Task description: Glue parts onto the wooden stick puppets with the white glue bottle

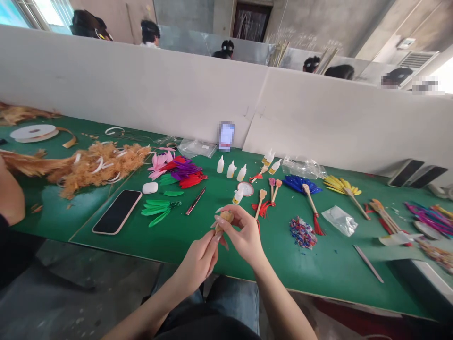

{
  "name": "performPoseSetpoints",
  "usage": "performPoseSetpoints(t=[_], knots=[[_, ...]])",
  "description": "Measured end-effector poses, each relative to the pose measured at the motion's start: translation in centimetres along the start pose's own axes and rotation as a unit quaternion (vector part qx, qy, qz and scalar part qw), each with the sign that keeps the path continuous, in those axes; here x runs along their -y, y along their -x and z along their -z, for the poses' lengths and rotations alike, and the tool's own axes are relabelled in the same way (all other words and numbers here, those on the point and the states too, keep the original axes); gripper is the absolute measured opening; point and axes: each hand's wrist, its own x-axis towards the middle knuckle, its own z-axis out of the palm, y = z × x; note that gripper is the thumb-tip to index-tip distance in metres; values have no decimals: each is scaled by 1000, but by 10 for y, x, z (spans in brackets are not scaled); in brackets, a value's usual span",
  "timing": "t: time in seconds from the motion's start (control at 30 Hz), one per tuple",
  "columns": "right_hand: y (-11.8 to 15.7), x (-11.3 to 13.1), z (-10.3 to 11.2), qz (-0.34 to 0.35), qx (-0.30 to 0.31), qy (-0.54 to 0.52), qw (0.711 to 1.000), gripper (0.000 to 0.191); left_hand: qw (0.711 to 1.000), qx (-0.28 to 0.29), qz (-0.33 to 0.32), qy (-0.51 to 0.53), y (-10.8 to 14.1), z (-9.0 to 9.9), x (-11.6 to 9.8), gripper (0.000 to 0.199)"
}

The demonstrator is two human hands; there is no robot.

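Note:
My left hand (202, 259) and my right hand (244, 232) meet above the front edge of the green table. Both are closed on a small tan wooden piece (226, 217); the left fingers pinch its lower part and the right fingers its upper part. Just beyond them stands a small glue bottle (237, 196) beside a round white lid (245, 189). A wooden stick with a red tassel (261, 203) lies right of my right hand. Tweezers (196, 200) and green feathers (155, 208) lie to the left.
On the table (212, 255) are a phone (117, 212), a white case (150, 188), more bottles (230, 169), a blue feather fan (302, 184), a yellow one (342, 185) and a coloured bead pile (303, 233). A white partition (159, 94) stands behind. Another person's arm (10, 193) is at far left.

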Motion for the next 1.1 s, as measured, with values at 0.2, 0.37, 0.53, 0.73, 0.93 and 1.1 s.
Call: performPoseSetpoints(t=[0.2, 0.37, 0.53, 0.73, 0.93, 1.1], knots=[[-19, -56, -7, -14, -41, 63, 997, 26, 995, 56, 52, -65, -14, 10, 29, 31], [-43, -105, -2, -35, -47, 221, 974, 34, 978, 93, 34, -183, -7, 31, 39, 32], [-56, -131, -6, 16, -87, 330, 940, 40, 969, 25, -22, -246, -8, 72, 53, 30], [-57, -144, -8, 84, -116, 355, 924, 34, 881, -152, -132, -429, -54, 110, 78, 26], [-50, -140, 1, 80, -189, 337, 919, 29, 772, -181, -179, -582, -114, 95, 87, 38], [-58, -142, 33, 59, -340, 354, 869, 48, 752, -203, -163, -605, -126, 95, 92, 32]])
